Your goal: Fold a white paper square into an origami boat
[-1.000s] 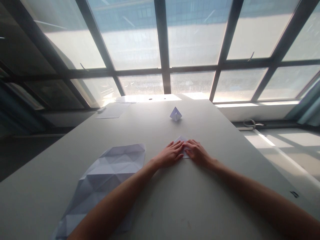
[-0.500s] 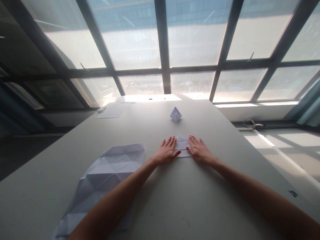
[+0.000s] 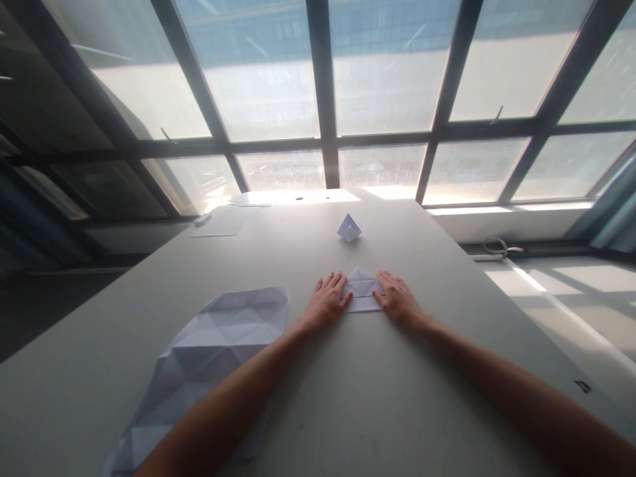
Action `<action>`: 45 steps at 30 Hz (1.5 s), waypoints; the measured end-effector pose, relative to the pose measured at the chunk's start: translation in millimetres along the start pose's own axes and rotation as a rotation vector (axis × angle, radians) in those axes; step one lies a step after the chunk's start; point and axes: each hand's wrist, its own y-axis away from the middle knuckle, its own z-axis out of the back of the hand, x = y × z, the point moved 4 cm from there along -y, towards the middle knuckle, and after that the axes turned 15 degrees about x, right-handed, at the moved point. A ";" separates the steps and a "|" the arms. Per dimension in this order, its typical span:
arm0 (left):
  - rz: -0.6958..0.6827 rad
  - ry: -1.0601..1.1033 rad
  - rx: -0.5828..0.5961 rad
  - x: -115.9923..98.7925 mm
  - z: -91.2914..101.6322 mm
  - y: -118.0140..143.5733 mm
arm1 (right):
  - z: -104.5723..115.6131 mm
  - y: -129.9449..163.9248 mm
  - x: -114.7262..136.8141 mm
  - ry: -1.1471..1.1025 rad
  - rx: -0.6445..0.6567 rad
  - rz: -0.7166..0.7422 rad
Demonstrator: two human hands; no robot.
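A small folded white paper [image 3: 362, 287] lies flat on the white table, with a pointed top and a straight band along its near edge. My left hand [image 3: 326, 299] rests on its left side, fingers stretched out and the thumb on the paper. On the right side, my right hand [image 3: 397, 298] lies flat in the same way, its thumb near the band. Both hands cover the paper's side edges. Beyond them stands a small folded paper shape with a pointed top [image 3: 349, 228].
A large creased paper sheet [image 3: 218, 331] lies at the left, partly under my left forearm. Flat white sheets [image 3: 218, 225] lie at the table's far left. Tall windows [image 3: 278, 86] rise behind the table [image 3: 397, 397]. A coiled cable [image 3: 497, 246] sits beyond its right side.
My left hand has slid slightly left and my right hand a little right, so more of the folded paper shows between them. The other papers have stayed where they were.
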 end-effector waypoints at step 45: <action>0.166 0.005 -0.037 10.1 2.0 5.2 | 0.6 2.8 -0.1 0.063 -0.007 -0.018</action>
